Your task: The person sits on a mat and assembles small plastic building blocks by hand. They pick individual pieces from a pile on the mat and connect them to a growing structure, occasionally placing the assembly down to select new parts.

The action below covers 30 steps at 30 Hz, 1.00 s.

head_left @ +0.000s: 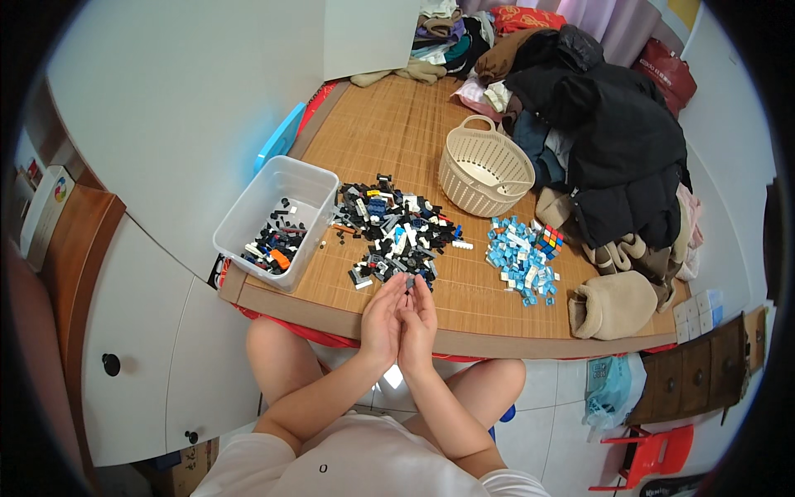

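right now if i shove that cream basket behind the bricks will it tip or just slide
The cream basket looks like thin perforated plastic and holds nothing visible, so probably light. Its wide round base suggests sliding rather than tipping. The ribbed bamboo mat may make it catch or skitter slightly.

A small dark grey brick (409,283) sits upright, pinched between fingertips just beside the dark brick pile (396,228).

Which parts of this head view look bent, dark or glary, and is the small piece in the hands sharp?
Head view: the mat's front edge bows from fisheye distortion; corners are black; glare shines on the floor tile; the dark piece between both hands is too small to read.
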Available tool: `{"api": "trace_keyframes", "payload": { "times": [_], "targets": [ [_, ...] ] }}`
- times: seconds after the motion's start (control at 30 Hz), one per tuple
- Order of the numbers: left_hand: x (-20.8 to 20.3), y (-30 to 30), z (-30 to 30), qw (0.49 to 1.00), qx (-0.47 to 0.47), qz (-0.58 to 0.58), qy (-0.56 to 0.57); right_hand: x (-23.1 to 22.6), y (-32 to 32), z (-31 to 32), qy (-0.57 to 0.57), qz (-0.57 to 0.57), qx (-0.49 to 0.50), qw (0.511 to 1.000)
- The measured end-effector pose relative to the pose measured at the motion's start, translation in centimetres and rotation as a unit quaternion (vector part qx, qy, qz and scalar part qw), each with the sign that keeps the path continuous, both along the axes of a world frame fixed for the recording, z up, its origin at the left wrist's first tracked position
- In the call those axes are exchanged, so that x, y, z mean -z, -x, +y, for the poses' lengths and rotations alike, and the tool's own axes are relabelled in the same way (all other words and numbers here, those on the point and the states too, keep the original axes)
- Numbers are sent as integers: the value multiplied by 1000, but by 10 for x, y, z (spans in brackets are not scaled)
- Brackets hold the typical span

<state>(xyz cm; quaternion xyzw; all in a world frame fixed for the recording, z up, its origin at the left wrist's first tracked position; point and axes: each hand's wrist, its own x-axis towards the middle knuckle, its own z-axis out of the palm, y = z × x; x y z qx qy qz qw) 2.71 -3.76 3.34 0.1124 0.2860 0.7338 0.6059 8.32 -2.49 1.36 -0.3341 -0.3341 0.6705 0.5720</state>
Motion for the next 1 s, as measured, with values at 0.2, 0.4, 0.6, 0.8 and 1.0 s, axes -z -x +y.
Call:
{"api": "trace_keyframes", "payload": {
  "times": [0.2,0.4,0.6,0.8,1.0],
  "targets": [
    [-25,18,-9,997,-38,16,-60,-42,19,-11,-46,12,-26,999],
    [-49,55,-20,988,-103,17,-114,-73,57,-15,-100,60,-95,989],
    [-72,96,-31,975,-184,29,-121,-88,101,-17,-133,53,-170,975],
    [-72,128,-36,963,-224,61,-135,-91,135,-19,-158,46,-205,965],
    [-66,141,-38,961,-232,86,-121,-81,149,-17,-129,46,-225,965]
  ]
}}
